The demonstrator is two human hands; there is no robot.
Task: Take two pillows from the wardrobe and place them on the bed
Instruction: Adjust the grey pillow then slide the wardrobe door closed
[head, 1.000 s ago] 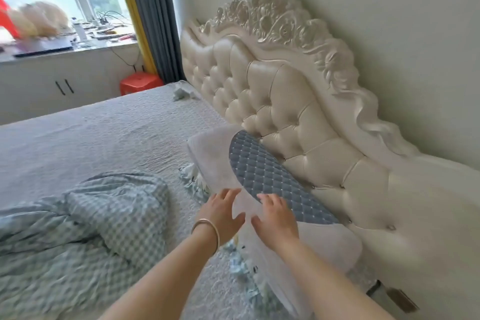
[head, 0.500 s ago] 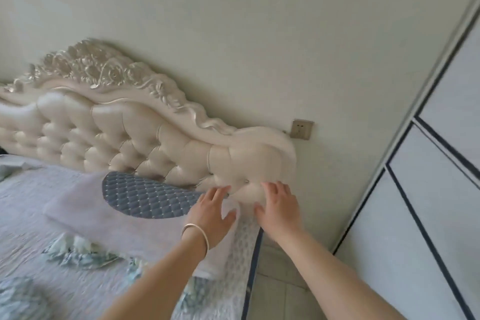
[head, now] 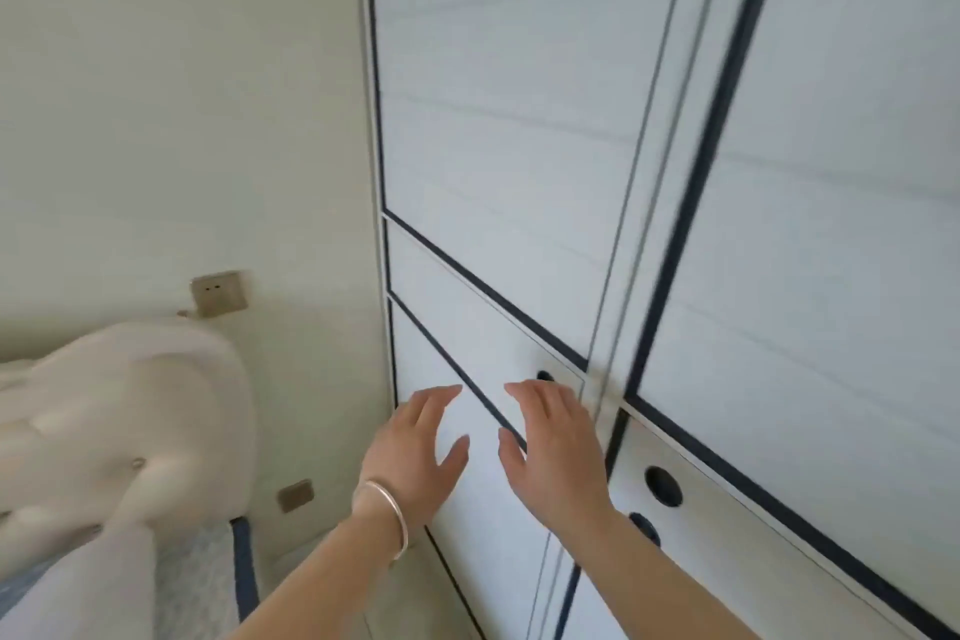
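White wardrobe (head: 519, 120) shows two closed doors, with left hand (head: 415, 457) and right hand (head: 556, 457) both spread empty.

The wardrobe (head: 675, 224) stands right of the headboard (head: 130, 421), with a wall socket (head: 218, 293) above the headboard and both hands before its doors

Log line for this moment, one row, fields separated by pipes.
stage: reaching for wardrobe | left hand: open, empty | right hand: open, empty, near round door hole | doors: shut | pillows: none in hand
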